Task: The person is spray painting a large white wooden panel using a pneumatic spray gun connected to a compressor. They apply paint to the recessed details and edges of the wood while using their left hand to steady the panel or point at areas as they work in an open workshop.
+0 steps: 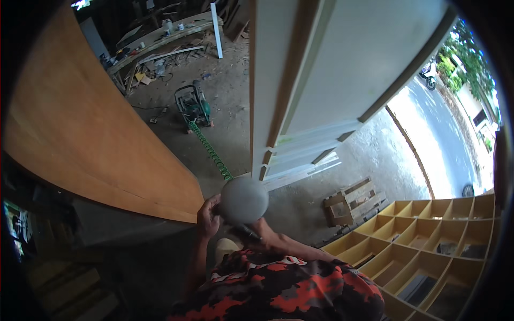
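A tool with a round, pale grey face (244, 200) is held up in front of my body, its face toward me. My left hand (209, 215) has its thumb and fingers closed at the left edge of that face. My right hand (261, 234) grips from below, beside a dark part (245, 233) of the tool. The round face hides some fingers of both hands and most of the tool's body, so its exact kind does not show. A green coiled hose (210, 152) runs up to behind the round face.
At left stands a large orange-brown wood panel (101, 134); ahead are tall white panels (342, 69). A green air compressor (199, 108) sits on the floor. A wooden pallet (354, 202) and a gridded wooden shelf unit (412, 235) lie right. A cluttered workbench (160, 37) stands behind.
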The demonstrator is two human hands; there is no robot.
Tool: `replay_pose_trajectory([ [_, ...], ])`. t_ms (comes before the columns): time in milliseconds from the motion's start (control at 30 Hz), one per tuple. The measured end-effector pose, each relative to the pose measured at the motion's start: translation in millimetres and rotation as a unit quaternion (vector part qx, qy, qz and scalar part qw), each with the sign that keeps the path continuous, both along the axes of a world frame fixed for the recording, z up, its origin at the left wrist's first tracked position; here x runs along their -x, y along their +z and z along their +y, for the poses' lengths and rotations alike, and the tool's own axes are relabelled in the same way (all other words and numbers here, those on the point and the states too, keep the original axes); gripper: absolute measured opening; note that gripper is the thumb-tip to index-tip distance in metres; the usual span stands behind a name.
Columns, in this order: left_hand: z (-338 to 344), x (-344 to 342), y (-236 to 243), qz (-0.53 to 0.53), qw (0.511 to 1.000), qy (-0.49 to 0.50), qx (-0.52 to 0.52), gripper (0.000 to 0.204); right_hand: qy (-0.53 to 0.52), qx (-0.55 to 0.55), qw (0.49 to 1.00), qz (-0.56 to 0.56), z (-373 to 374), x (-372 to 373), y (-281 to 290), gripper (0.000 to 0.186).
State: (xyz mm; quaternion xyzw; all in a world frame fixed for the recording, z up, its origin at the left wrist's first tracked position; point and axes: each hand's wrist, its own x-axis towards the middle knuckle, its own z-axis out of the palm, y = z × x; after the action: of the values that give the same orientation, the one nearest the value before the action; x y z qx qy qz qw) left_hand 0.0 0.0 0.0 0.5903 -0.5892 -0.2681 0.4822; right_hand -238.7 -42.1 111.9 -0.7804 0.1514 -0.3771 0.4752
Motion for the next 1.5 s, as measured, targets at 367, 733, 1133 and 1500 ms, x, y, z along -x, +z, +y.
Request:
replay_pose_trajectory([
  [367, -158, 81, 202, -0.21, 0.914, -0.094, 0.334, 0.012, -0.448, -0.101, 0.888, -0.039, -8, 112, 71, 0.006],
  [733, -251, 141, 394, -0.504, 0.719, -0.024, 0.477, 0.078, -0.415, -0.026, 0.908, -0.056, -23, 107, 161, 0.008],
  [1133, -275, 148, 484, -0.645, 0.58, 0.075, 0.492, 0.079, -0.438, 0.06, 0.885, -0.146, -39, 117, 201, 0.007],
  [1500, -288, 164, 471, -0.639, 0.519, -0.138, 0.551, 0.024, -0.502, -0.013, 0.846, -0.176, -41, 177, 186, 0.01],
])
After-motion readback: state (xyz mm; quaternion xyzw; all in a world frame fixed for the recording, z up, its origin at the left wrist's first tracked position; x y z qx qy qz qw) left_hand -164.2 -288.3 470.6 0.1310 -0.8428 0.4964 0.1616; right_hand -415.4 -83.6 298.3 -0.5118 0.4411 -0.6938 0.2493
